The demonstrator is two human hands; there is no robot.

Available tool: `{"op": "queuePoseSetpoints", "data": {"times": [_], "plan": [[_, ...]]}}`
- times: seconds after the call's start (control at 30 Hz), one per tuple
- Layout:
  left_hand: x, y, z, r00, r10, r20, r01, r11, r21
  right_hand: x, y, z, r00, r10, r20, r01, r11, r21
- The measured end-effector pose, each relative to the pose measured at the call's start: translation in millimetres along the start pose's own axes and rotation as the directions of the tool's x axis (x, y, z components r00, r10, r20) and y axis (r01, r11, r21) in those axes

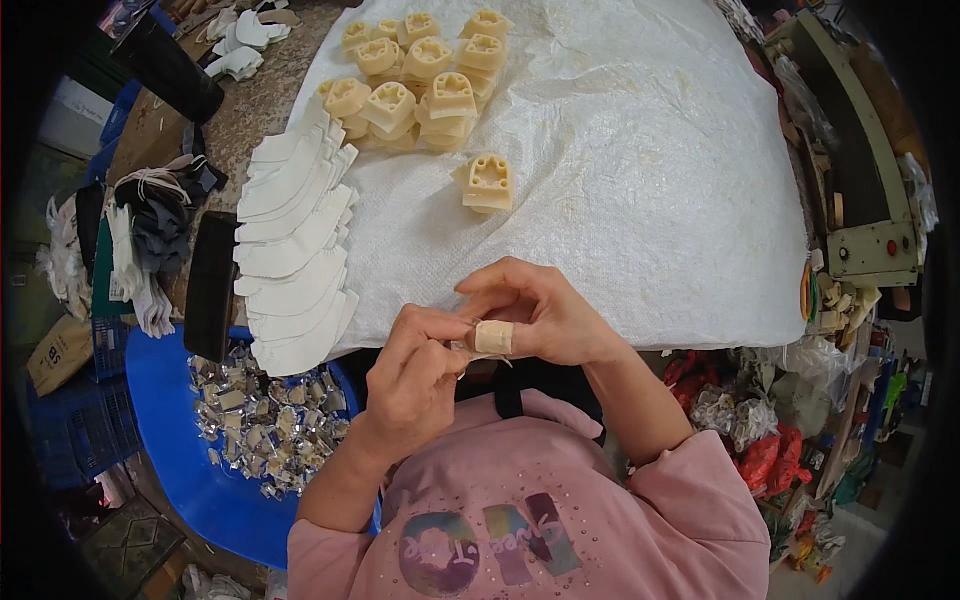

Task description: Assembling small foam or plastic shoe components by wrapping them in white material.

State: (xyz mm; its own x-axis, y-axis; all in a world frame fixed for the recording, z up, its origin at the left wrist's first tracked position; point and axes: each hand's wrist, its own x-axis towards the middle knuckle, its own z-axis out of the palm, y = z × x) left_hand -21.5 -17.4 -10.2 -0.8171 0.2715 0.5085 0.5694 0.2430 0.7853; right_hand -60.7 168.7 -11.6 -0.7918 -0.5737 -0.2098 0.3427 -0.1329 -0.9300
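Observation:
My hands meet just off the near edge of a white woven sheet. The right thumb has a beige tape band [493, 338] around it and points toward my left fingers. My left hand [415, 370] is closed in a pinch at that thumb's tip; what it grips is too small to make out. A thin pale strip hangs below the band. The other fingers of my right hand [560, 320] are curved and stand apart from the thumb. Beyond the hands, a small stack of cream moulded blocks [489, 184] rests on the white sheet [640, 200].
More stacked cream blocks [428, 57] stand at the far left of the sheet. White curved pieces [295, 250] overlap along its left edge. A blue tub [165, 430] with silvery scraps [265, 415] sits lower left. A black cylinder [170, 70] and a green machine [875, 250] flank the table.

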Motion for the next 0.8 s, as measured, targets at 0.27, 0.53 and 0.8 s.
{"op": "queuePoseSetpoints", "data": {"times": [0.27, 0.53, 0.8], "plan": [[-4.2, -1.0, 6.5, 0.892, -0.392, -0.225, 0.285, 0.874, -0.393, 6.0, 12.6, -1.5, 0.916, -0.399, -0.033, 0.388, 0.906, -0.166], [-0.9, -0.4, 16.7, 0.867, -0.460, -0.191, 0.295, 0.784, -0.546, 8.1, 10.5, 17.8, 0.780, -0.619, -0.090, 0.471, 0.676, -0.567], [2.0, 7.1, 11.9, 0.912, -0.371, -0.178, 0.315, 0.908, -0.276, 4.9, -0.1, 21.4, 0.741, -0.671, -0.029, 0.479, 0.558, -0.678]]}}
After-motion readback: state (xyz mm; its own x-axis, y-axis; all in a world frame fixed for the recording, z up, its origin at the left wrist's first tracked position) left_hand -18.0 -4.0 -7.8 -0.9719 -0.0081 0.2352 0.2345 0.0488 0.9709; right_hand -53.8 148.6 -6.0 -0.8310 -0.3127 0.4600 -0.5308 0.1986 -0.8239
